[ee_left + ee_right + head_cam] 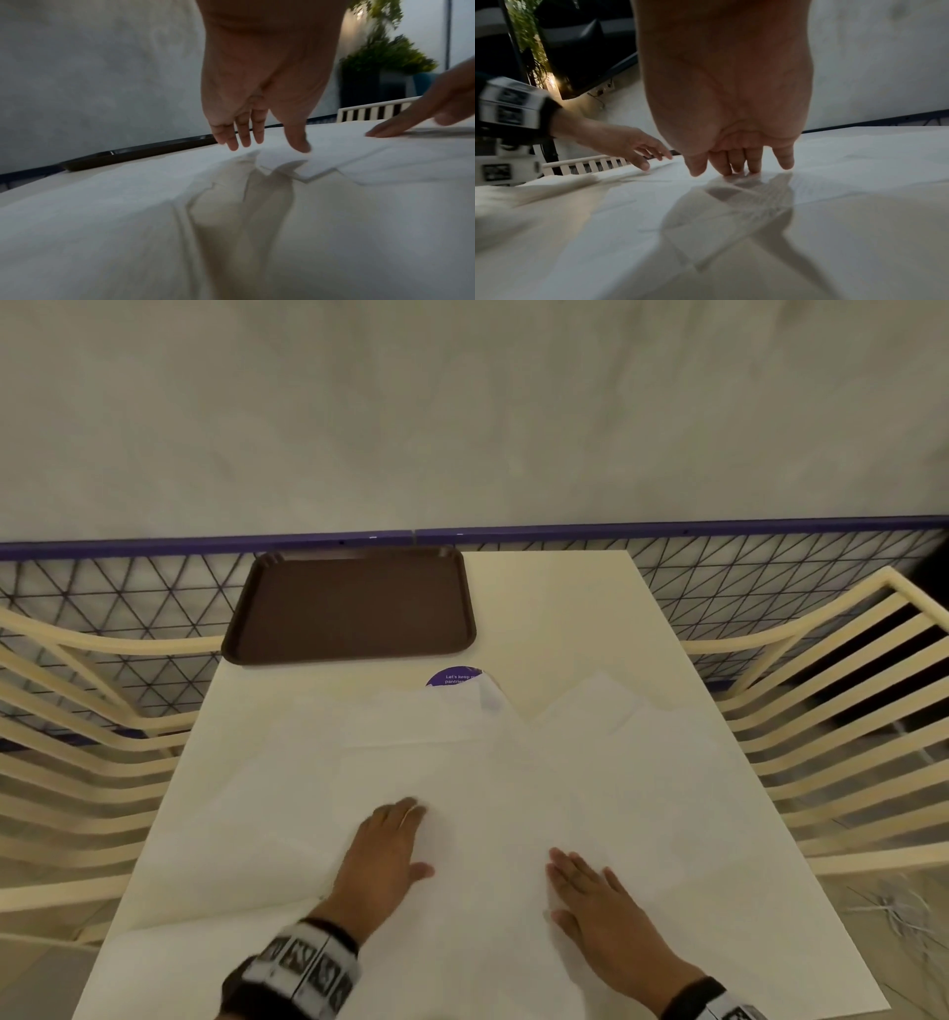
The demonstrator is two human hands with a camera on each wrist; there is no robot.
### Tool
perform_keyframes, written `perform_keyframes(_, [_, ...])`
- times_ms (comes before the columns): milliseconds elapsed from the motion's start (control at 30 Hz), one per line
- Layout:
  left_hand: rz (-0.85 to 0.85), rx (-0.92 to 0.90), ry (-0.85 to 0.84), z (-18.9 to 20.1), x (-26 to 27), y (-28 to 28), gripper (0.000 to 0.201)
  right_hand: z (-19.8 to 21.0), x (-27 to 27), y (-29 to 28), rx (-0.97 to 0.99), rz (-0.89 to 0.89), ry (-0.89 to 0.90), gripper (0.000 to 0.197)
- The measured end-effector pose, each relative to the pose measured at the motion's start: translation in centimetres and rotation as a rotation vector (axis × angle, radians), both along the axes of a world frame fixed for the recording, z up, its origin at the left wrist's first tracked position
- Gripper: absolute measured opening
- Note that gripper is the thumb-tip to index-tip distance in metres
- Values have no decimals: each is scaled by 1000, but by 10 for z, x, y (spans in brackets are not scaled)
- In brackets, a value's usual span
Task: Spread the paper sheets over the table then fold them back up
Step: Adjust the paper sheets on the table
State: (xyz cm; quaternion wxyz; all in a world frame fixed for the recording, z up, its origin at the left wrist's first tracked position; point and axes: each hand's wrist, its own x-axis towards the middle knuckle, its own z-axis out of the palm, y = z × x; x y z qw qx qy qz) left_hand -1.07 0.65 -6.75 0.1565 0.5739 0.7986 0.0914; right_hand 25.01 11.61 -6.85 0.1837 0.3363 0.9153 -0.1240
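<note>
White sheets (462,762) lie overlapped across the worktop (565,608), lower centre of the head view. Both hands, left (382,855) and right (598,901), rest flat-fingered on them, gripping nothing. A sideways push could crumple the thin paper or slide it off the near edge.

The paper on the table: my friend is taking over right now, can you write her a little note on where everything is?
Left hand: open, fingers straight, flat over the thin white paper sheets.
Right hand: open, fingertips touching the sheets.
The sheets lie overlapped across the near and middle part of the cream square table, partly covering a round purple sticker. The brown plastic tray sits at the far left corner, off the paper.
Done: sheets mostly spread out.
Left: smooth any last bits, then fold them all back up.
</note>
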Motion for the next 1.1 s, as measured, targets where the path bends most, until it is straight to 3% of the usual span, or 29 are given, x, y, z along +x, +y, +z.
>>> perform_keyframes(100, [-4, -244, 5, 14, -4, 28, 98, 10, -5, -2, -53, -44, 83, 35])
perform_keyframes(133, [12, -265, 17, 15, -5, 34, 99, 10, -8, -1, -39, -74, 203, 31])
perform_keyframes(267, [30, -369, -39, 13, -8, 42, 86, 21, -32, 11, -58, -52, 218, 40])
perform_keyframes(333, [51, -315, -90, 15, -5, 36, 73, 28, -48, 15, -54, -70, 251, 53])
perform_keyframes(467, [113, 65, -269, 38, 4, 13, 16, 52, -96, 16, -28, 82, 389, 72])
perform_keyframes(533, [145, 213, -383, 58, 4, -6, 33, 65, -117, 15, -96, 120, 403, 59])
perform_keyframes(633, [336, 346, -494, 85, -12, -40, 29, 84, -143, 11, -373, 44, 422, 4])
perform_keyframes(700, [494, 421, -511, 96, -33, -67, 26, 91, -155, 8, -566, -18, 439, 30])
perform_keyframes(733, [562, 450, -506, 99, -43, -83, 30, 92, -162, 5, -647, -63, 439, 32])
perform_keyframes(800, [706, 481, -513, 100, -63, -116, 39, 96, -176, -8, -792, -125, 425, 19])
perform_keyframes(900, [911, 449, -602, 85, -89, -167, 37, 87, -201, -35, -951, -186, 430, 10])
perform_keyframes(1000, [1054, 340, -678, 62, -108, -207, 32, 67, -223, -65, -952, -188, 382, 12])
perform_keyframes(1100, [1091, 226, -684, 41, -113, -230, 32, 41, -234, -91, -868, -170, 316, 17])
